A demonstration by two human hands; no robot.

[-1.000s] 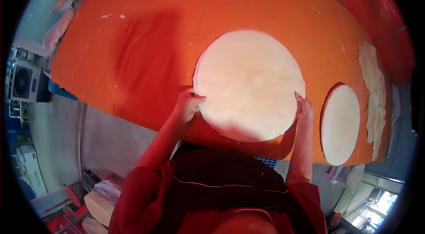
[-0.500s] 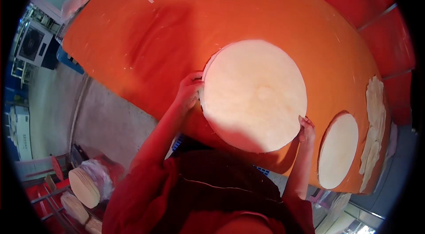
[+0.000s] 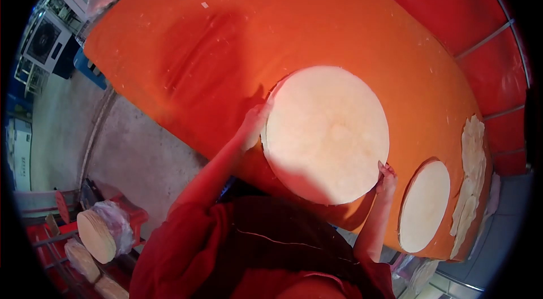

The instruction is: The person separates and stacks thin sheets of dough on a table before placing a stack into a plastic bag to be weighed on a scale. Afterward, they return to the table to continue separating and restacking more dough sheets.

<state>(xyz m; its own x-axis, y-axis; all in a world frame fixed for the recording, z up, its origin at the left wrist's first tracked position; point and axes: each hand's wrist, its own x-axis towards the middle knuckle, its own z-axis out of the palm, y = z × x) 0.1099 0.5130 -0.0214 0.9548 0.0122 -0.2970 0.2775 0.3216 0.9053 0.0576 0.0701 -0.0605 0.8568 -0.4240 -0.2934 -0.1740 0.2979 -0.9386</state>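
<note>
A large, pale, round stack of thin flatbreads (image 3: 328, 135) lies on the orange-covered table in front of me. My left hand (image 3: 257, 122) is at its left edge, with the fingers along the rim and the fingertips partly hidden against it. At the lower right edge, my right hand (image 3: 386, 178) pinches the rim between thumb and fingers. Thin layers show along the stack's upper left side. A shadow falls across its lower edge.
A second round stack (image 3: 424, 207) lies to the right. Beyond it, ragged pale sheets (image 3: 469, 172) are piled along the table's right end. Several more round stacks (image 3: 97, 236), some with plastic wrap, sit at lower left. Red panels (image 3: 441, 8) border the far side.
The view has shifted slightly. My left hand has slid up along the stack's left rim, its fingers now flatter against the edge. My right hand stays at the lower right rim.
</note>
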